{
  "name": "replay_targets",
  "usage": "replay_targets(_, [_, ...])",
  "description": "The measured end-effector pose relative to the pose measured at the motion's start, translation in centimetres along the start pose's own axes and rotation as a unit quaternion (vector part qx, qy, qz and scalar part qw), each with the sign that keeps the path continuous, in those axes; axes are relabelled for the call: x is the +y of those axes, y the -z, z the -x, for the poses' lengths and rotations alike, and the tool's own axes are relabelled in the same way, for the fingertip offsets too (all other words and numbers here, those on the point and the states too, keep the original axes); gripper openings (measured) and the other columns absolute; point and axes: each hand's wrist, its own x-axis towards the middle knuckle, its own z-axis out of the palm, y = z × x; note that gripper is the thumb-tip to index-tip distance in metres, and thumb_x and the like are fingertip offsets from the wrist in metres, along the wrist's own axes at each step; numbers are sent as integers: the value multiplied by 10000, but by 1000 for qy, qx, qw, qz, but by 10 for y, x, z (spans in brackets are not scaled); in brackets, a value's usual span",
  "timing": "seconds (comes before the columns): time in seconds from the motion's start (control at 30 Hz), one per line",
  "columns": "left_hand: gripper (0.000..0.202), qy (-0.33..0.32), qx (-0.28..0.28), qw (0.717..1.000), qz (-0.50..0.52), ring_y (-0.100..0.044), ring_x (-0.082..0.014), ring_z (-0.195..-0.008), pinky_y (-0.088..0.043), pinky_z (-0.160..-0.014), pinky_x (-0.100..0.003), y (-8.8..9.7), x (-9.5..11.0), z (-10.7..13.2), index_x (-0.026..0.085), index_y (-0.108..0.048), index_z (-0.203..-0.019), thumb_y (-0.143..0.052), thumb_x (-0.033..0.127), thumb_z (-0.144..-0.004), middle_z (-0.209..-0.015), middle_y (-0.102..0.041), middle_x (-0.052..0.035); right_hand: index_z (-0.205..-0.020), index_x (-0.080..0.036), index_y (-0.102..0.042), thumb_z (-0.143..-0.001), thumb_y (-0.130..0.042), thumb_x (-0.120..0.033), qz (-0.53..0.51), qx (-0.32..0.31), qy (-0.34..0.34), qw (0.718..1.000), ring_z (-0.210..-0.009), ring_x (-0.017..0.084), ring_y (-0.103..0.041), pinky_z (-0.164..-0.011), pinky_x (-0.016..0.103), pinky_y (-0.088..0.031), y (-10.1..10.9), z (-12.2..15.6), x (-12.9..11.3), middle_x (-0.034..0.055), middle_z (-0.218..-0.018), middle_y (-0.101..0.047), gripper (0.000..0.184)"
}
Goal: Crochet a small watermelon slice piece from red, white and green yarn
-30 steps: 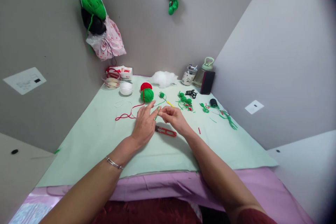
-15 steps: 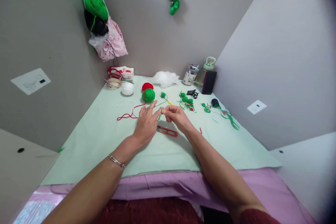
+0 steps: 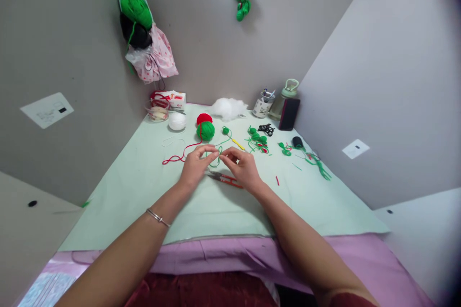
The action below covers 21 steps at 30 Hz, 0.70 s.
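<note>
Above the table my left hand (image 3: 194,167) and my right hand (image 3: 242,169) face each other, fingertips nearly touching. Each has its thumb and index finger pinched on a thin strand of green yarn (image 3: 220,150), which makes a small loop between them. Right under my hands lies a pair of thread snips (image 3: 226,180) with red handles, partly covered by my right hand. Just beyond the fingers is a yellow crochet hook (image 3: 238,144), beside a small green crocheted ball (image 3: 225,130) with a yarn tail.
Behind my left hand sit a green yarn ball (image 3: 205,131), a red yarn ball (image 3: 204,118) and a white yarn ball (image 3: 177,121). White stuffing (image 3: 229,108) lies at the back. Rightward are green crocheted pieces (image 3: 258,138), a black claw clip (image 3: 266,129), a phone (image 3: 289,114) and a bottle (image 3: 284,98).
My left hand has drawn its stretched fingers into a pinch at the yarn. The snips' blades and the yellow hook show more now. The view has shifted slightly.
</note>
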Motion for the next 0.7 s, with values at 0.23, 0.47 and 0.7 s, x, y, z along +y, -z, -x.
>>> replay_targets(0.23, [195,78,-10,991,106,-696,-303,-1187,-467,-1110,-495,-2,9,3,206,-772,-890,-746,392,-836,-1235,-788,-114,-850,-231,-714,-977,-620,-398,118,12,85,989,-626,163,-543,-637,295,-415,-3,2,6,36,-728,-692,230])
replay_targets(0.47, [245,112,-1,982,152,-670,-331,-1217,-390,-1156,-475,-2,18,4,207,-774,-825,-786,437,-742,-1218,-793,-119,-913,-222,-718,-1031,-560,-336,204,16,139,969,-690,173,-602,-669,286,-428,-4,4,13,52,-786,-736,228])
replay_targets(0.7, [189,120,8,978,173,-661,-315,-1200,-357,-1170,-458,-3,17,4,217,-773,-794,-805,395,-741,-1175,-796,-97,-911,-224,-710,-1054,-537,-311,261,7,150,954,-728,175,-623,-676,276,-415,-5,5,11,45,-772,-731,241])
